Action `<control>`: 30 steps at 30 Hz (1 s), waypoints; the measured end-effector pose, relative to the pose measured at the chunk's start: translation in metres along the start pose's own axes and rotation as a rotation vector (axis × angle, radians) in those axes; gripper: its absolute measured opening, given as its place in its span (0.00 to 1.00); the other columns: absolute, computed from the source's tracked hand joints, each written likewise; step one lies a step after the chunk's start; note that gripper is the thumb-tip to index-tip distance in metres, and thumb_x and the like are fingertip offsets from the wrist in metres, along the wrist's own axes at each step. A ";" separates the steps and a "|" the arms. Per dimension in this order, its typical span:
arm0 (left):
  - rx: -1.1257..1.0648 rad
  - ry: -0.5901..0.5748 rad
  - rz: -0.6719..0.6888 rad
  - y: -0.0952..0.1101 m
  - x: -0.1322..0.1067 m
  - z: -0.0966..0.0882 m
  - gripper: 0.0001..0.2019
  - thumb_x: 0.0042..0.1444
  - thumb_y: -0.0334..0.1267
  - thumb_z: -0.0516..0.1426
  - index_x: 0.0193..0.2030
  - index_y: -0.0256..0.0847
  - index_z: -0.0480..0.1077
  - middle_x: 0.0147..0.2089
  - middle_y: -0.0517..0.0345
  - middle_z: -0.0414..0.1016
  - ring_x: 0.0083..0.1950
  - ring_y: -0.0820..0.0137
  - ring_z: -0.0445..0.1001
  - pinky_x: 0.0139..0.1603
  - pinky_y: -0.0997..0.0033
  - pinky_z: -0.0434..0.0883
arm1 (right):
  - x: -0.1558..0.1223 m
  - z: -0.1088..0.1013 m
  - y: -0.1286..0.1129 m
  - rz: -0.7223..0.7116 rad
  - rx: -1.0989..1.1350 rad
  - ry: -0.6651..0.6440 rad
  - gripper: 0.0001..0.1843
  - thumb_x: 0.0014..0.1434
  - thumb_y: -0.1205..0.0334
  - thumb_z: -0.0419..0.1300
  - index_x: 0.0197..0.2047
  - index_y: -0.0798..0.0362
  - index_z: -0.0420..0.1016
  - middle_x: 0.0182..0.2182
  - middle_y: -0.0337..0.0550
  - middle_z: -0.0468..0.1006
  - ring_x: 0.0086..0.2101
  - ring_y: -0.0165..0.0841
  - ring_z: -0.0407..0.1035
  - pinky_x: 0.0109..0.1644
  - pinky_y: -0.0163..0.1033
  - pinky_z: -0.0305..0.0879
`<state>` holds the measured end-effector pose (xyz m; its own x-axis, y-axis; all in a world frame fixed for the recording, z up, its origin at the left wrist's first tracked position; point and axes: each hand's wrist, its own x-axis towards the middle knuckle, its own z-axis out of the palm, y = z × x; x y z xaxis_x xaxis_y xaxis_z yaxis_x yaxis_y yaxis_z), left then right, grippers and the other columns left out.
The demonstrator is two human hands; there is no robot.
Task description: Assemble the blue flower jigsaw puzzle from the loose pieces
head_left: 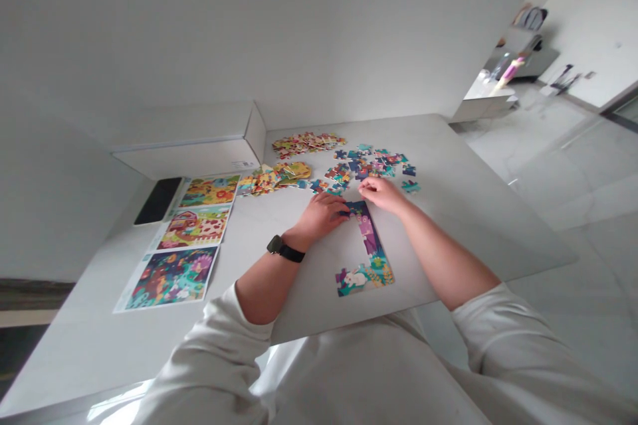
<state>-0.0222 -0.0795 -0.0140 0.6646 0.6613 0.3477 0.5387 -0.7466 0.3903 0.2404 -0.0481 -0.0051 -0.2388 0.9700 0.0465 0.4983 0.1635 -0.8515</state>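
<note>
A partly joined jigsaw (367, 254) lies on the white table (448, 226) as an L-shaped strip, with a white rabbit at its near end. My left hand (323, 212) rests curled against the strip's far end, fingers pressed on a dark blue piece. My right hand (379, 192) sits just right of that end, fingers curled together; what they pinch is hidden. A black watch (285, 248) is on my left wrist. Loose blue and pink pieces (371, 165) lie scattered just beyond both hands.
Yellow and orange loose pieces (279, 176) form piles further left. Three picture cards (192, 229) lie in a column at the left, beside a black phone (158, 200). A white box (199, 139) stands at the back. Tiled floor lies to the right.
</note>
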 end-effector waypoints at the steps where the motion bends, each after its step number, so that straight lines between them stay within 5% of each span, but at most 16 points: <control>1: 0.003 -0.001 -0.003 -0.001 0.000 0.001 0.09 0.69 0.43 0.66 0.52 0.48 0.84 0.61 0.52 0.85 0.62 0.56 0.80 0.69 0.49 0.71 | 0.000 0.001 0.001 -0.012 -0.021 -0.002 0.07 0.64 0.58 0.63 0.39 0.51 0.81 0.32 0.40 0.85 0.33 0.34 0.76 0.41 0.37 0.68; 30: 0.045 -0.014 0.000 0.000 -0.001 0.003 0.10 0.70 0.42 0.64 0.53 0.52 0.85 0.59 0.54 0.85 0.61 0.57 0.80 0.67 0.49 0.72 | -0.010 0.000 -0.016 -0.140 -0.385 -0.143 0.13 0.68 0.69 0.63 0.49 0.47 0.88 0.40 0.41 0.89 0.38 0.34 0.80 0.46 0.38 0.70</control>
<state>-0.0213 -0.0804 -0.0164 0.6714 0.6606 0.3359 0.5614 -0.7493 0.3513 0.2345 -0.0604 0.0084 -0.4252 0.9036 0.0518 0.7211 0.3728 -0.5840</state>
